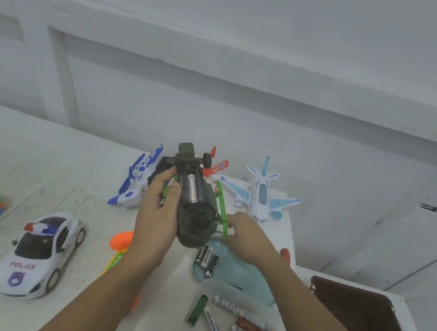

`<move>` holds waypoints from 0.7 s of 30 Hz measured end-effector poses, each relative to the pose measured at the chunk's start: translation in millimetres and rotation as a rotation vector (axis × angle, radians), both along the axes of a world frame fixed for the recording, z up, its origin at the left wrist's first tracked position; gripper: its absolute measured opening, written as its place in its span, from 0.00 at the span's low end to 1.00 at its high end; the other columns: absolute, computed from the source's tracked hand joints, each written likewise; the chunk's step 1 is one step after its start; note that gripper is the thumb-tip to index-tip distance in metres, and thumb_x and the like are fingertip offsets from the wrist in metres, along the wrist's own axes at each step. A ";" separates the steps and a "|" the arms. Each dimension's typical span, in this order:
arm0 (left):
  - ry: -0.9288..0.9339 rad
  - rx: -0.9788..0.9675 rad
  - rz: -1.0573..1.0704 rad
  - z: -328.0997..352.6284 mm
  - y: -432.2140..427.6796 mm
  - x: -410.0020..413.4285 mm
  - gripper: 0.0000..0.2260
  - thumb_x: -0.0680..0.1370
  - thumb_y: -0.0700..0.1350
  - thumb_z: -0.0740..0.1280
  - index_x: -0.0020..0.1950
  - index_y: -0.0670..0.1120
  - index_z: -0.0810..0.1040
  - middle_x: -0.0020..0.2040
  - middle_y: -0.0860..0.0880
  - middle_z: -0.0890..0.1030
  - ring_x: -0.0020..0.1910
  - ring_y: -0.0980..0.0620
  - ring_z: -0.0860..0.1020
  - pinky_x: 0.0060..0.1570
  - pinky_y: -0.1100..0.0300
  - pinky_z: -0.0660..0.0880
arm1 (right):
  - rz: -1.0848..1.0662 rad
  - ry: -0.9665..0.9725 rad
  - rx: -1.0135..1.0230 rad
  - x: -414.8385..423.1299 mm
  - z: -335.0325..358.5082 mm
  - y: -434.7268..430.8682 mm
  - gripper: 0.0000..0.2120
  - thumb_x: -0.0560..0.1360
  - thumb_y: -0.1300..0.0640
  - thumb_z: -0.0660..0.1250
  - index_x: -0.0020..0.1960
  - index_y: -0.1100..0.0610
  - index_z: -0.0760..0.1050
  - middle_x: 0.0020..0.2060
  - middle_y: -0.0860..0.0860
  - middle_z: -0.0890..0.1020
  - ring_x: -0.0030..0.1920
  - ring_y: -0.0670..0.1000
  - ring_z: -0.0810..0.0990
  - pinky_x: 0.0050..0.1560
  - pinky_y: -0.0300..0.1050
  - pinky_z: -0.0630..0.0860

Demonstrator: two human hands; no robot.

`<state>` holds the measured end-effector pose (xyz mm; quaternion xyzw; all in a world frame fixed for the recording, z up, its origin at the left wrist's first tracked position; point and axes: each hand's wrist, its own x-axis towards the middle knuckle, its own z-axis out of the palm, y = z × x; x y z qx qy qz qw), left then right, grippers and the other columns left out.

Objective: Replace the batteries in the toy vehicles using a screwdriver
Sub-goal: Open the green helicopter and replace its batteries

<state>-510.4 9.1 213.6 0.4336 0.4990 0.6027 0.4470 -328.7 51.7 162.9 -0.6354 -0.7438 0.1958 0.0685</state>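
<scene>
Helicopter (pixel 194 218) gripped belly-up by left hand (pixel 157 213), long axis near-far, compartment (pixel 192 190) exposed. Right hand (pixel 248 241) beside skid (pixel 222 209), grasp indeterminate; loose batteries (pixel 206 259) lie just nearer, closest to it.

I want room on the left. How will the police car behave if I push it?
The police car stands on its wheels, so a push along its length would likely roll it. It looks like hollow plastic, probably light. Its glossy shell may slip in a grip.
</scene>
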 end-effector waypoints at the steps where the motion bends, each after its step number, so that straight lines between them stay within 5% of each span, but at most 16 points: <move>1: -0.001 0.000 -0.002 0.5 0.3 -0.8 0.13 0.84 0.47 0.57 0.61 0.65 0.75 0.61 0.53 0.79 0.55 0.55 0.80 0.47 0.61 0.78 | 0.001 -0.043 0.010 -2.1 -3.7 1.8 0.13 0.77 0.58 0.66 0.61 0.51 0.76 0.52 0.52 0.75 0.55 0.54 0.75 0.55 0.46 0.70; 5: -0.016 0.002 -0.009 2.6 1.2 -2.8 0.14 0.84 0.48 0.57 0.58 0.68 0.74 0.62 0.53 0.79 0.53 0.57 0.81 0.45 0.63 0.78 | 0.000 -0.144 0.019 -5.5 -8.0 1.4 0.01 0.78 0.59 0.64 0.50 0.55 0.73 0.48 0.54 0.73 0.50 0.54 0.74 0.48 0.45 0.68; 7: -0.019 0.001 -0.014 2.9 1.8 -4.0 0.14 0.84 0.47 0.57 0.58 0.68 0.74 0.61 0.53 0.80 0.51 0.58 0.81 0.44 0.64 0.79 | -0.010 -0.139 0.005 -3.4 -7.8 -0.3 0.08 0.79 0.60 0.62 0.43 0.53 0.66 0.45 0.52 0.70 0.46 0.52 0.69 0.45 0.43 0.64; 11: -0.014 -0.004 -0.017 2.6 0.4 -5.1 0.14 0.84 0.45 0.57 0.62 0.62 0.75 0.52 0.60 0.80 0.43 0.67 0.80 0.37 0.73 0.75 | -0.147 0.045 -0.021 7.5 -4.7 -8.3 0.03 0.76 0.62 0.63 0.44 0.56 0.71 0.42 0.52 0.77 0.41 0.49 0.74 0.40 0.41 0.69; 14: 0.002 -0.019 -0.018 -0.9 1.0 -4.1 0.14 0.84 0.46 0.58 0.59 0.65 0.76 0.53 0.60 0.81 0.46 0.64 0.80 0.43 0.68 0.77 | -0.380 0.655 -0.229 20.1 8.9 -14.0 0.04 0.74 0.68 0.68 0.44 0.61 0.75 0.38 0.61 0.82 0.34 0.51 0.80 0.40 0.50 0.80; 17: 0.004 -0.042 -0.032 -4.6 2.1 -1.3 0.13 0.84 0.48 0.58 0.64 0.61 0.76 0.60 0.57 0.80 0.58 0.56 0.79 0.56 0.57 0.78 | -0.494 1.456 -0.437 24.0 41.6 -19.1 0.14 0.76 0.74 0.62 0.57 0.61 0.73 0.43 0.62 0.78 0.37 0.54 0.80 0.38 0.43 0.82; 19: 0.004 -0.034 -0.042 -3.8 1.2 1.4 0.13 0.84 0.47 0.58 0.65 0.59 0.75 0.59 0.57 0.80 0.58 0.55 0.79 0.55 0.60 0.77 | -0.451 1.719 -0.406 23.2 66.3 -21.3 0.20 0.77 0.74 0.58 0.62 0.56 0.73 0.43 0.60 0.78 0.37 0.53 0.81 0.39 0.41 0.82; 21: 0.011 -0.027 -0.056 -2.0 0.0 4.1 0.13 0.84 0.47 0.58 0.66 0.59 0.75 0.58 0.55 0.81 0.55 0.56 0.79 0.51 0.63 0.76 | -0.420 1.781 -0.334 18.5 92.6 -24.7 0.19 0.77 0.72 0.57 0.61 0.55 0.74 0.39 0.58 0.78 0.34 0.52 0.81 0.36 0.40 0.82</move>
